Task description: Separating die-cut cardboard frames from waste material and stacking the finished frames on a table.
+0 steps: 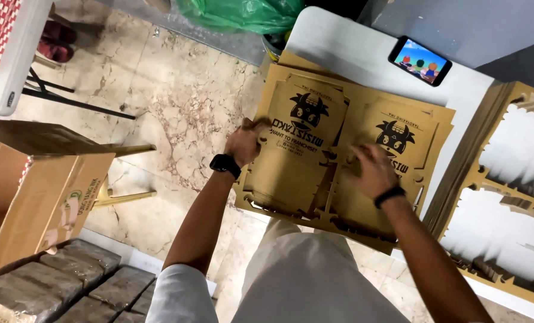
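Head view, looking straight down: a stack of brown die-cut cardboard sheets (pixel 315 155) lies on the near-left corner of a white table (pixel 350 54), overhanging its edge toward the person. The left hand (pixel 245 142) grips the left edge of the top sheet, fingers curled over the rim beside the left printed panel, thumb hidden beneath. The right hand (pixel 371 170) lies palm-down on the sheet between the two printed panels; it is blurred, so whether its fingers pinch the card or merely press on it I cannot tell. Two printed panels show on the top sheet, each bearing a black cartoon emblem. How many sheets the stack holds cannot be counted, though several stepped edges show at its far side. Each wrist wears one black band, the left a watch (pixel 225 163), the right a thin strap (pixel 389 195). One phone (pixel 419 60) with a lit screen lies farther back on the table. One pile of punched-out cardboard frames (pixel 506 179) lies to the right, well apart from both hands. One open carton (pixel 45 197) stands on the floor at left.
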